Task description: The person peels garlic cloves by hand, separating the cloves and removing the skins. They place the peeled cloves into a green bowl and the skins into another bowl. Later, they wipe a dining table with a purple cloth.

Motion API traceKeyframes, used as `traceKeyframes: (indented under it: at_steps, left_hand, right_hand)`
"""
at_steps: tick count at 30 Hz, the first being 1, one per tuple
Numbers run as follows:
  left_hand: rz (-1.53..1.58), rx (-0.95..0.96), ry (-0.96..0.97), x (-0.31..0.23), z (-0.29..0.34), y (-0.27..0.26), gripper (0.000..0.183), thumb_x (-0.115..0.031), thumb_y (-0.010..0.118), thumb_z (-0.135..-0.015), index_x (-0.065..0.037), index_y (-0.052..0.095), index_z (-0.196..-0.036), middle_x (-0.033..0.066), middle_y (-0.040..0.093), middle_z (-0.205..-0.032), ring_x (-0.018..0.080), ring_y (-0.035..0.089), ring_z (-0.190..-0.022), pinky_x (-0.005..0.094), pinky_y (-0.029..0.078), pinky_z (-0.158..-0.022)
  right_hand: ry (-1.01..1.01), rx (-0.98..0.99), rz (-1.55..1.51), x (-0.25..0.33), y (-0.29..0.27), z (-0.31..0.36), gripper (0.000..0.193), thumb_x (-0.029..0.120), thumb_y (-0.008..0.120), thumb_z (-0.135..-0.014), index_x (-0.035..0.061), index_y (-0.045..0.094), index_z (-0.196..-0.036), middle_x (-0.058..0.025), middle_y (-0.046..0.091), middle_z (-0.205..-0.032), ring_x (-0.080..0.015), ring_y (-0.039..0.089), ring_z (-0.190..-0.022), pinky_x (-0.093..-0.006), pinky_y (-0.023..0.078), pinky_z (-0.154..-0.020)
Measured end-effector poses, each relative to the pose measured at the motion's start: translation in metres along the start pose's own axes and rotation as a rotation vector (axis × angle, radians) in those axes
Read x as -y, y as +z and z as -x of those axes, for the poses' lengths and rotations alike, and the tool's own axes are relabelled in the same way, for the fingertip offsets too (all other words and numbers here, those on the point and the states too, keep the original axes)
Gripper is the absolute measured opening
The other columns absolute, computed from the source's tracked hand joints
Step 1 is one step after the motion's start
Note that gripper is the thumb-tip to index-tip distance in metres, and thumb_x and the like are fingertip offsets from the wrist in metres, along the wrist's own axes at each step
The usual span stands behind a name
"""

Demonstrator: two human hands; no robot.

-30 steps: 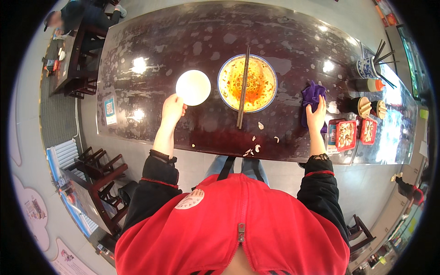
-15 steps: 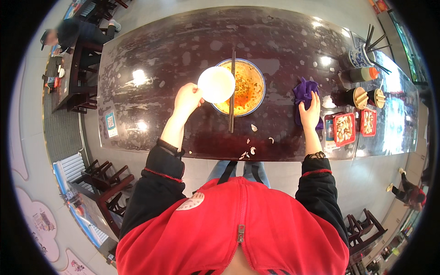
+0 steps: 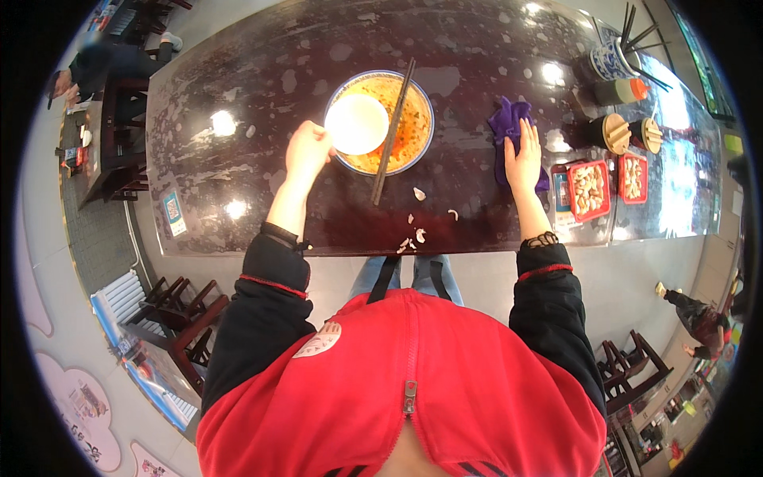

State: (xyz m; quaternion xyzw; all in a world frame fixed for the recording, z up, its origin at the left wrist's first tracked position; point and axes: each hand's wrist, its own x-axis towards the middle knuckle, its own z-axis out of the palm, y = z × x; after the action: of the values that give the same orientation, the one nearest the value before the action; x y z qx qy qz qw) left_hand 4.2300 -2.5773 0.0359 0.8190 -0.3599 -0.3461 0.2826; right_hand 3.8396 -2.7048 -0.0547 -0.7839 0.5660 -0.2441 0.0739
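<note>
My left hand [image 3: 308,155] is closed on the rim of a small white bowl [image 3: 356,125]. It overlaps the left part of a big blue-rimmed bowl [image 3: 413,141] with orange, oily broth remains; whether it rests inside or hovers above, I cannot tell. A pair of dark chopsticks [image 3: 395,127] lies slantwise across the big bowl, their lower ends sticking out over the near rim. To the right, my right hand [image 3: 524,159] lies with fingers stretched out along a crumpled purple cloth [image 3: 509,121], touching it at its right side.
Garlic scraps [image 3: 420,235] lie near the table's [image 3: 270,71] front edge. Right of the cloth stand two red trays of garlic [image 3: 589,191], two wooden-lidded jars [image 3: 616,133], an orange-capped bottle [image 3: 620,91] and a blue-and-white chopstick holder [image 3: 613,60]. A person [image 3: 99,71] is at the far left.
The white bowl has moved farther over the big bowl, with my left hand. The chopsticks have swung from nearly upright to a slant. My right hand stays at the cloth.
</note>
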Motion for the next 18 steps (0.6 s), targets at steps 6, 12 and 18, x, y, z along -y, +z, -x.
traceKeyframes:
  at_steps: [6,12,18]
  left_hand:
    - [0.15,-0.062,-0.112,0.005,0.033,-0.013,0.03,-0.029,0.057,-0.093,0.0,0.06,-0.084,0.004,0.061,-0.061,0.0081,0.049,-0.045,0.0229,0.039,-0.043]
    - [0.713,0.296,-0.337,0.064,0.118,-0.047,0.038,-0.04,0.051,-0.096,-0.003,0.06,-0.096,0.0025,0.06,-0.067,0.0106,0.054,-0.053,0.0228,0.043,-0.048]
    - [0.958,0.816,-0.728,0.152,0.19,-0.023,0.042,-0.032,0.048,-0.096,0.003,0.056,-0.118,0.0154,0.065,-0.104,0.0225,0.065,-0.091,0.03,0.053,-0.079]
  right_hand:
    - [-0.117,0.154,-0.111,-0.001,-0.008,-0.001,0.048,0.018,0.059,-0.087,0.0135,0.048,-0.133,-0.0067,0.047,-0.138,-0.0274,0.04,-0.131,-0.0451,0.033,-0.106]
    - [-0.288,0.277,-0.2,0.033,-0.02,0.029,0.049,0.008,0.06,-0.079,0.0161,0.053,-0.127,-0.004,0.049,-0.137,-0.0262,0.043,-0.128,-0.0464,0.035,-0.104]
    - [-0.335,0.376,-0.187,0.08,-0.03,0.078,0.049,0.0,0.058,-0.073,0.0171,0.058,-0.118,-0.002,0.051,-0.134,-0.0261,0.045,-0.127,-0.047,0.035,-0.104]
